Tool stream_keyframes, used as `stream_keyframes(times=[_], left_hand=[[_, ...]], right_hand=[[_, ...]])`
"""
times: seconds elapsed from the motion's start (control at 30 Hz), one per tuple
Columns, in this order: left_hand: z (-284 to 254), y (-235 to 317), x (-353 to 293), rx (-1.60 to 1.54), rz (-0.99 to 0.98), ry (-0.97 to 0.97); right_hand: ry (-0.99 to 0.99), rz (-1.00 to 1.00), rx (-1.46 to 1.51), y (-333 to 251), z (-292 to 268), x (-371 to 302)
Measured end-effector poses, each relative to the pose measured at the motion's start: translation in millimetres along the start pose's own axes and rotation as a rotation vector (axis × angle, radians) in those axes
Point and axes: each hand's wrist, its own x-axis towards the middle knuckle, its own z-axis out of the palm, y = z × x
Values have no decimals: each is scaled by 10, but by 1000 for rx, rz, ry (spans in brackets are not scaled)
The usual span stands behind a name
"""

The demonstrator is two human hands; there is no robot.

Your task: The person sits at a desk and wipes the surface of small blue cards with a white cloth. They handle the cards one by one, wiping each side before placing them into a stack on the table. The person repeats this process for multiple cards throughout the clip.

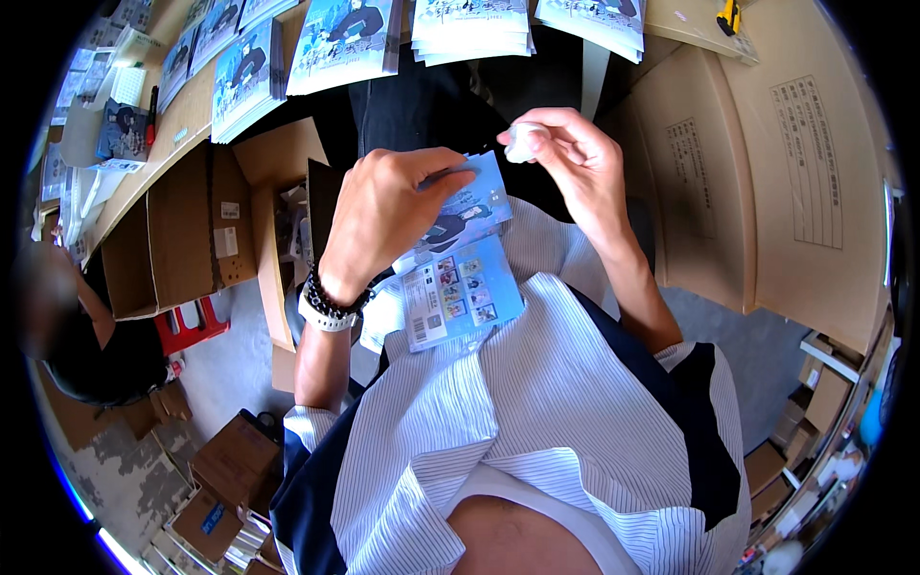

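My left hand (383, 206), with a white watch and a dark beaded bracelet at the wrist, pinches the top of a light-blue printed card folder (489, 278) between thumb and fingers. The folder hangs in front of my striped shirt, its lower panel showing small pictures and a barcode. To the right of its upper edge, my right hand (585, 163) is raised, thumb and fingers closed on a small white wad (523, 142). Whether the wad is tissue or cloth I cannot tell. A gap separates it from the folder.
Stacks of matching blue printed covers (345, 43) line the table edge ahead. A yellow utility knife (728, 17) lies at far right, a red-and-black pen (151, 115) at left. Cardboard boxes (815, 172) stand right, an open carton (182, 230) left. Another person (81, 326) sits near a red stool (192, 326).
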Motion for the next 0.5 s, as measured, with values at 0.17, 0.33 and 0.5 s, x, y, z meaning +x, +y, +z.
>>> stream_keyframes(times=[0.17,0.33,0.5], left_hand=[[-13,8,-8,-26,35,6],[24,-29,-58,-152,-43,60],[-395,-366,-44,-468,-99,505]], right_hand=[[-130,28,-211,-50,52,24],[-117,14,-269,-80,72,-1],[-284,106,-275,222,-11,-316]])
